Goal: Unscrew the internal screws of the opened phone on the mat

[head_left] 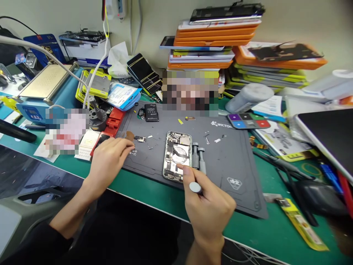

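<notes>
An opened smartphone point(177, 154) lies on the dark grey work mat point(226, 162), its circuit parts and round charging coil exposed. My right hand point(208, 200) is closed around a screwdriver point(195, 187) whose round grey end cap points up at me; the hand is over the phone's lower right corner and hides the tip. To the left, my left hand point(110, 154) is above the mat's edge, fingers pinched together; what they hold, if anything, is hidden. Just beyond those fingertips lies a small circuit part point(140, 138). Two grey screwdrivers point(195, 154) lie right of the phone.
A black battery point(151, 112) lies at the mat's back, with several tiny parts scattered around. On the left are a red holder point(113, 121) and a blue machine point(55, 95). Orange boxes point(215, 36) are stacked behind. A tablet-like device point(331, 129) and loose tools are on the right.
</notes>
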The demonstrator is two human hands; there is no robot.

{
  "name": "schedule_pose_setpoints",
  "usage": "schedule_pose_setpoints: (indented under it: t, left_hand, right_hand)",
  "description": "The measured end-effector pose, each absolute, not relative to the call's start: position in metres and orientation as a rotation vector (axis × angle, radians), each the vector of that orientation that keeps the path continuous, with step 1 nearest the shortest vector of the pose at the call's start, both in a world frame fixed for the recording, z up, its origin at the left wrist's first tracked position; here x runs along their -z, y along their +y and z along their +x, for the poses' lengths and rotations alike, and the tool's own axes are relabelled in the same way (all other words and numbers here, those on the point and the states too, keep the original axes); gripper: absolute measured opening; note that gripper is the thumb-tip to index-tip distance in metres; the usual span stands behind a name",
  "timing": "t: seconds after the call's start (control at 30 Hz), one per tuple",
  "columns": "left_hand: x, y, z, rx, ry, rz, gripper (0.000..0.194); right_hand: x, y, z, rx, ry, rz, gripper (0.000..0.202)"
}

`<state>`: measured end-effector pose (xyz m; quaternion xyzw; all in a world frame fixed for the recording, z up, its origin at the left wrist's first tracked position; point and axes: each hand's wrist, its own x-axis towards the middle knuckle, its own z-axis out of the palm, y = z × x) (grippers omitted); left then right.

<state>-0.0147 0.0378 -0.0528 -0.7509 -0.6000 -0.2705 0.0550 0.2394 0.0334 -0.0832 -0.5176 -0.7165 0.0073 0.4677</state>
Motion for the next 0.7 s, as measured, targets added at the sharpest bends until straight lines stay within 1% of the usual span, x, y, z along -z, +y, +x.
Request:
schedule_pose_setpoints:
  t: [0.2,0.47,0.7]
  left_hand:
    - [0.055,0.047,-0.023,0.789,-1.787,-2.297,0.001]
    - [0.058,0.050,-0.020,0.778,-1.737,-2.305,0.007]
    - [0.058,0.055,-0.018,0.734,-1.715,-2.312,0.011]
  right_hand:
    - [0.085,0.034,0.240,-0.010,-1.744,-1.308,0.025]
    - [0.082,0.035,0.239,0.007,-1.767,-1.286,0.026]
    - [0.085,0.034,0.239,0.000,-1.759,-1.286,0.022]
